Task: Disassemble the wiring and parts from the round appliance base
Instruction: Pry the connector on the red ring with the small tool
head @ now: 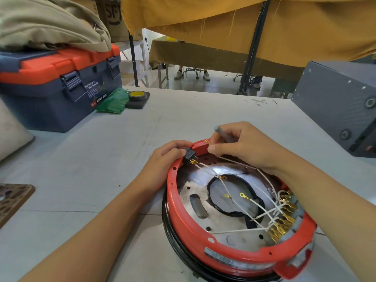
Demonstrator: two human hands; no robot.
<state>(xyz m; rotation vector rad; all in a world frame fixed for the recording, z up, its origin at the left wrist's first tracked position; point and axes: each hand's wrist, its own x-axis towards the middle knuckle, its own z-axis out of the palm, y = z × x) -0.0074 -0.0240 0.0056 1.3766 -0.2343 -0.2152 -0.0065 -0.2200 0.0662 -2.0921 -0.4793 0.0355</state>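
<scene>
A: Grey worktop (142, 127), workshop setting. Round appliance base (234, 259) is seated on it, open side up, red rim toward the camera.

B: Hands?

A: Left hand (168, 157) is wrapped over the far-left rim of the base, fingers closed against the black connector block (190, 156) clipped there. Right hand (242, 145) is at the far rim just right of that block; a grey tool handle (222, 133) is gripped in it, and a brass terminal (207, 141) is pinched at the fingertips. Whether the terminal is already free cannot be told.

B: Step judged as?

A: Spade terminals being freed at the block. Best done with the rim held steady by the left hand and the terminal pulled straight off by its metal end, not by the white wires (205, 166), which look thin.

B: Remaining?

A: Plenty. A row of brass terminals (282, 220) is still wired at the near-right inside wall of the base; two ring lugs (242, 194) lie loose at its centre.

B: Obstructions?

A: White leads cross the base interior under the right forearm, so snagging is likely. Left of the base, well apart: blue and orange toolbox (61, 84), green bag (112, 103), tape roll (137, 95). Grey metal box (341, 106) sits to the right, clear of the work.
</scene>
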